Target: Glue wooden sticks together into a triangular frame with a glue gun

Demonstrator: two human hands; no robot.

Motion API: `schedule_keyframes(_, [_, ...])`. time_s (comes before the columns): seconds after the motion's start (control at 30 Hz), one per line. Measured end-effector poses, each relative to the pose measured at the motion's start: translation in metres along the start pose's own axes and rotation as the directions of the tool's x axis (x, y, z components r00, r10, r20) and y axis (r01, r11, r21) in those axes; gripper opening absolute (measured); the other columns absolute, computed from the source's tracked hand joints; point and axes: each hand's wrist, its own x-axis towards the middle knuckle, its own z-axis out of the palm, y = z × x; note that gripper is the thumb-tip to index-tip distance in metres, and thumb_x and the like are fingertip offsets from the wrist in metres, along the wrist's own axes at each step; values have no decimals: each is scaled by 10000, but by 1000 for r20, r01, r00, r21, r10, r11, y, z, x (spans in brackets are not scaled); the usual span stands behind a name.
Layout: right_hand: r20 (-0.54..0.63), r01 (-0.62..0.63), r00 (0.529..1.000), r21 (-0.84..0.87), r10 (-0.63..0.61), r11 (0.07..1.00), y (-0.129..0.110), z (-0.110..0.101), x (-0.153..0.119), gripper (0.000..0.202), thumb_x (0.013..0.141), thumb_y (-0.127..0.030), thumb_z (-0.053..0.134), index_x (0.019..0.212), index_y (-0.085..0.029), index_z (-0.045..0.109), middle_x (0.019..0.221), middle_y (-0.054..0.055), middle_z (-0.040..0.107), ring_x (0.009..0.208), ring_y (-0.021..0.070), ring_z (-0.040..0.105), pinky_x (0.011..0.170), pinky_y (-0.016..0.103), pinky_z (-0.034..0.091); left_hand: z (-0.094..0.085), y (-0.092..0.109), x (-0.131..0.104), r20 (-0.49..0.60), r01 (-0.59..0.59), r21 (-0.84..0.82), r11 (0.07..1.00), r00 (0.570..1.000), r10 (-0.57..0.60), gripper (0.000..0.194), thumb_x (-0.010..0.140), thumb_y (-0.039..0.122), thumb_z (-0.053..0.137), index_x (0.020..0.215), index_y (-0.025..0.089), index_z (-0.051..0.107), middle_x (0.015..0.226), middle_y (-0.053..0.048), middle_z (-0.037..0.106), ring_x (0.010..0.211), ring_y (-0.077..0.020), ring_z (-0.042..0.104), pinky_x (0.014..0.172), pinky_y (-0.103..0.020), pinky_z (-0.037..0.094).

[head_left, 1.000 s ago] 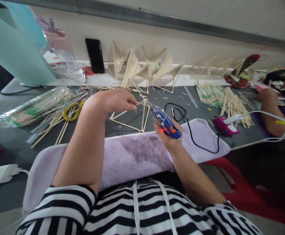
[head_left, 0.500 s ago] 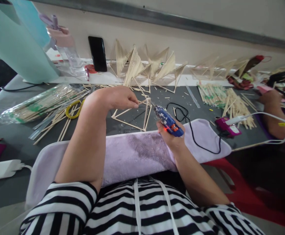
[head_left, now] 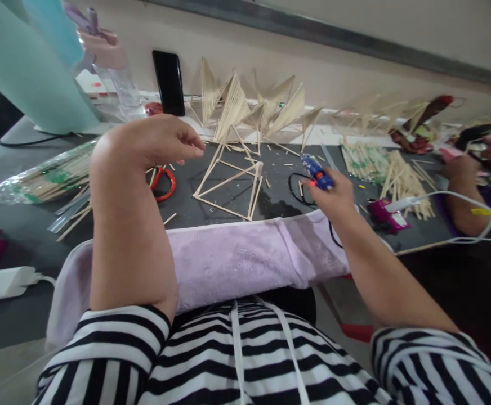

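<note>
My left hand (head_left: 165, 138) hovers left of a small frame of thin wooden sticks (head_left: 222, 208), its fingers loosely extended and nothing visible in them. The frame stands on the grey table, with slanting sticks rising from its base. Held in my right hand (head_left: 337, 194) is a blue hot glue gun (head_left: 317, 172) with a small red light, to the right of the frame and apart from it. Red scissor handles (head_left: 164, 184) show beside my left forearm, which hides the rest of them.
Finished-looking stick structures (head_left: 237, 107) line the wall beside a phone (head_left: 168, 83) and a water bottle (head_left: 112, 67). Bagged sticks (head_left: 47, 174) lie left; loose sticks (head_left: 406, 180) lie right, near a purple power adapter (head_left: 388, 215). Another person's arm (head_left: 460, 191) is at far right. A lilac cloth (head_left: 228, 264) covers the front edge.
My left hand has left the frame's top corner and moved left and up. My right hand has drawn the glue gun away to the right. Red scissor handles have come into view.
</note>
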Motion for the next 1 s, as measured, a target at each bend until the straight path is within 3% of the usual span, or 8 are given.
schedule_keyframes(0.13, [209, 31, 978, -239, 20, 971, -8, 4, 16, 376, 856, -562, 523, 913, -199, 607, 989, 121, 668, 888, 280, 626, 671, 343, 423, 0, 2, 3, 24, -1, 15, 1000, 1000, 0, 482, 824, 492, 555, 1207, 216, 658, 1067, -18, 711, 1130, -251, 583, 1006, -313, 418])
schedule_keyframes(0.33, [388, 104, 920, -354, 45, 930, -14, 31, 28, 487, 856, -568, 549, 1137, -172, 590, 1141, 171, 645, 950, 311, 650, 727, 374, 470, -1, 0, 4, 58, -3, 50, 999, 998, 0, 506, 840, 510, 569, 1226, 192, 641, 1058, -40, 714, 1096, -250, 589, 969, -279, 427])
schedule_keyframes(0.53, [448, 102, 892, -339, 65, 935, 7, 52, 44, 622, 808, -616, 602, 1176, -114, 580, 1189, 214, 633, 1036, 335, 634, 787, 403, 488, -1, 3, -1, 64, 31, 92, 995, 997, -37, 458, 880, 444, 536, 1217, 151, 639, 1059, -56, 715, 1072, -224, 589, 967, -276, 425])
schedule_keyframes(0.7, [523, 93, 849, -296, 80, 951, 16, 60, 60, 590, 741, -573, 703, 1096, -107, 631, 1095, 210, 669, 994, 325, 645, 778, 388, 493, 6, 0, 8, 101, 60, 85, 995, 993, -69, 375, 870, 367, 551, 1162, 157, 659, 1051, -40, 717, 977, -179, 597, 921, -291, 444])
schedule_keyframes(0.9, [666, 127, 742, -256, 79, 958, 17, 47, 69, 609, 669, -368, 806, 1203, -142, 619, 1196, 153, 660, 1056, 298, 626, 850, 374, 497, 11, -6, 18, 122, 129, 141, 982, 982, -147, 390, 837, 419, 579, 1128, 182, 684, 938, -28, 725, 914, -181, 596, 849, -270, 455])
schedule_keyframes(0.97, [633, 160, 772, -287, 61, 944, 12, 37, 63, 719, 634, -347, 823, 1285, -161, 578, 1292, 163, 610, 1137, 332, 583, 894, 414, 485, 10, -6, 18, 120, 122, 143, 982, 983, -140, 399, 840, 433, 576, 1134, 183, 677, 939, -25, 725, 911, -178, 588, 857, -274, 448])
schedule_keyframes(1.0, [567, 156, 822, -326, 60, 933, 6, 32, 59, 731, 636, -346, 817, 1300, -165, 571, 1321, 173, 589, 1176, 359, 553, 912, 446, 474, 9, -6, 18, 117, 127, 144, 981, 983, -144, 399, 841, 439, 575, 1131, 186, 675, 936, -21, 725, 902, -174, 585, 860, -274, 445])
